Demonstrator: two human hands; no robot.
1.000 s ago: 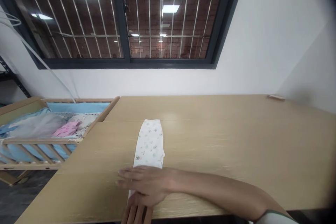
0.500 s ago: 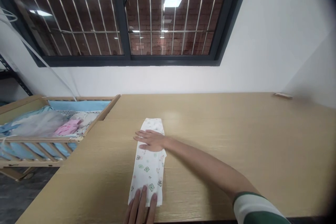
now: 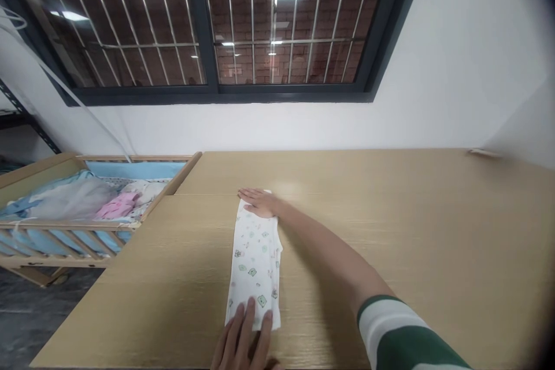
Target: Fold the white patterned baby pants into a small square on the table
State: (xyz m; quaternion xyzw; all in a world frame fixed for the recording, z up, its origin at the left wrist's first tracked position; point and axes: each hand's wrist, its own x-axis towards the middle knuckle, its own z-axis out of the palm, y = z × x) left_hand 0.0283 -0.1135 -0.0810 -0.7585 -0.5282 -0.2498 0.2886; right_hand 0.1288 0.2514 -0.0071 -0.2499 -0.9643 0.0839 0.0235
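A person stands at a long wooden desk (image 3: 390, 225) with one narrow strip of printed cloth (image 3: 255, 266) laid flat on it, running straight from the near edge toward twelve o'clock. The right hand (image 3: 260, 202) lies flat on the far end of the cloth, fingers stretched out and close together, pointing toward nine o'clock; its grip pinches nothing, it only presses down. The left hand (image 3: 243, 342) comes in at six o'clock, fingers extended side by side with the tips resting on the near end of the cloth, again holding nothing, just pinning it to the wood. As I judge it, the cloth is already folded lengthwise into a slim band and smoothed out along its length; it has not been folded crosswise into a shorter bundle, so that part looks left to do. Counting up: one cloth on the desk, two hands on it, one striped green and white sleeve (image 3: 403, 335) on the right arm. At about nine o'clock, beside the desk, stands one wooden cot (image 3: 65, 231) with blue lining and a heap of soft pink and pale things inside, too jumbled to count. Behind, at twelve o'clock, one barred window (image 3: 217, 23).
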